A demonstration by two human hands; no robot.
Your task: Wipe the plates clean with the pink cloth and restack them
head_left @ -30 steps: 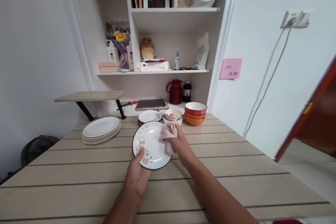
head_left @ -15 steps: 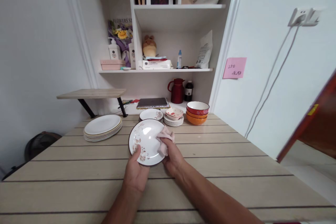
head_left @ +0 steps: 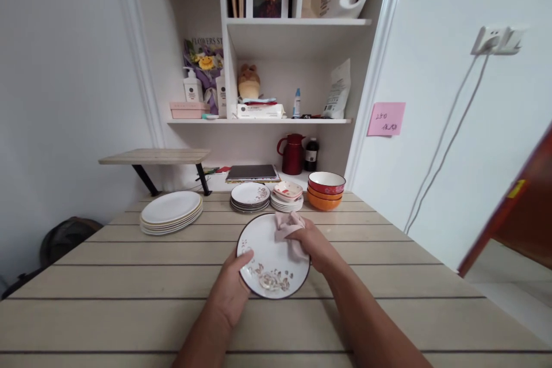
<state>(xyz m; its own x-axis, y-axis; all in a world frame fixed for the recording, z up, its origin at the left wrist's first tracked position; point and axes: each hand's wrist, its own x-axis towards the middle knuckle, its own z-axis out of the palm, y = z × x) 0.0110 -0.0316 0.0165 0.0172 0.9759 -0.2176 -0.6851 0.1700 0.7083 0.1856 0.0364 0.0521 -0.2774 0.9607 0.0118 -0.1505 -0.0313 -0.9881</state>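
Note:
A white plate [head_left: 269, 256] with a dark rim and a brown flower pattern is held just above the wooden table [head_left: 129, 299]. My left hand [head_left: 230, 290] grips its near left edge, thumb on the face. My right hand [head_left: 314, 247] is closed on a pale pink cloth [head_left: 288, 224] and presses it against the plate's upper right part. The flower pattern sits along the plate's near edge.
At the far side of the table stand a stack of plain white plates [head_left: 171, 211], a stack of patterned plates [head_left: 250, 196], small dishes [head_left: 287, 198] and red and orange bowls [head_left: 325, 189]. Behind are a red jug [head_left: 293, 153], white shelves and a low side shelf [head_left: 154, 156].
The plate has been turned in my hands, so the flower pattern moved from the left to the near edge. Plate and hands shifted right, and the cloth moved to the upper right.

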